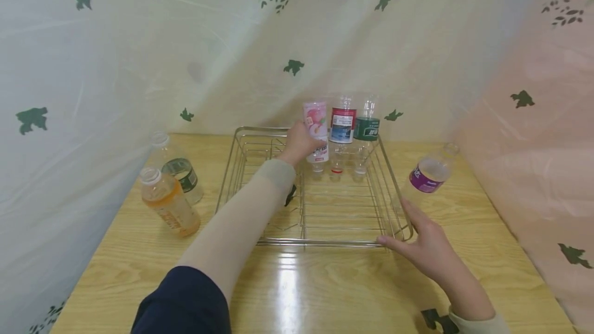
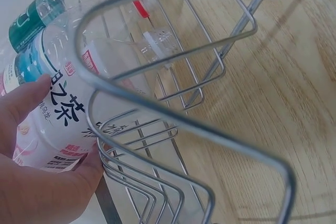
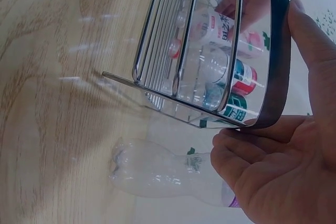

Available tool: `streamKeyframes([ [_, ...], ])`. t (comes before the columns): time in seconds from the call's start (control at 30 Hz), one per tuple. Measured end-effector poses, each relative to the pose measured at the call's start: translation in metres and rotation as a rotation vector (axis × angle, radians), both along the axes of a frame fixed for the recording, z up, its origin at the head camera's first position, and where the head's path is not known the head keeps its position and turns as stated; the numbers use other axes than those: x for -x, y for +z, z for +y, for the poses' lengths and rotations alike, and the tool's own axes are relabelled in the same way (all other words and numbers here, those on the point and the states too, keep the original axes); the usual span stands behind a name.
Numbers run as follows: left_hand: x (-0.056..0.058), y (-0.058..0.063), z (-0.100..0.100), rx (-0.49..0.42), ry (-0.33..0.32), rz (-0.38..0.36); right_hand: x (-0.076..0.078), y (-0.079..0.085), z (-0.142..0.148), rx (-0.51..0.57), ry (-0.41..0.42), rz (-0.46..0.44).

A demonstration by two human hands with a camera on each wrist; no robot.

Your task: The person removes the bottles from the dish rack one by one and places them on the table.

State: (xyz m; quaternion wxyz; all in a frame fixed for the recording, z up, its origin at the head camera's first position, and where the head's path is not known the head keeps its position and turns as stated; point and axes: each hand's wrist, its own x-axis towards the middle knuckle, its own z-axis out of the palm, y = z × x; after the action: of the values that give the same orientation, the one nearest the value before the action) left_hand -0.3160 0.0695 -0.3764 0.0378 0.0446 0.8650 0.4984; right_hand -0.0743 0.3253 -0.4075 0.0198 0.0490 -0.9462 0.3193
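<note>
- The left hand [image 1: 301, 144] reaches to the upper middle of the head frame, its thumb and fingers grasping the pink-and-white bottle [image 1: 315, 117].
- That bottle is neck down in the wire rack [image 1: 325, 244], near the rack's far edge; the left wrist view shows its cap end down by the wires.
- The right hand [image 1: 429, 241], right of centre and low in the head frame, grasps the rack's near right corner, thumb on the front rim and fingers against the right side.
- Just right of the pink-and-white bottle I see a bottle with a red and blue label [image 1: 343, 125], neck down, its red cap at the bottom.
- Beside that is a clear bottle with a green label [image 1: 366, 129], also neck down.
- At the right of the frame, outside the rack, a purple-labelled bottle [image 1: 426, 177] stands upright.
- At the left stand an orange-tinted bottle [image 1: 174, 209] and, just behind it, another green-labelled bottle [image 1: 182, 171].
- The wooden table [image 1: 287, 282] carries it all, and a pale curtain [image 1: 260, 40] with dark green leaves fills the top.
</note>
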Motion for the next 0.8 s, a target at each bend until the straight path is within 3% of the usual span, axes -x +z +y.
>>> streamKeyframes([
  [0.33,0.000,0.007,0.001,-0.046,0.011,-0.016,0.000,0.001,-0.001,-0.009,0.002,0.013],
  [0.8,-0.010,0.013,-0.008,-0.108,0.018,-0.020,0.001,0.000,-0.001,-0.007,-0.001,0.005],
])
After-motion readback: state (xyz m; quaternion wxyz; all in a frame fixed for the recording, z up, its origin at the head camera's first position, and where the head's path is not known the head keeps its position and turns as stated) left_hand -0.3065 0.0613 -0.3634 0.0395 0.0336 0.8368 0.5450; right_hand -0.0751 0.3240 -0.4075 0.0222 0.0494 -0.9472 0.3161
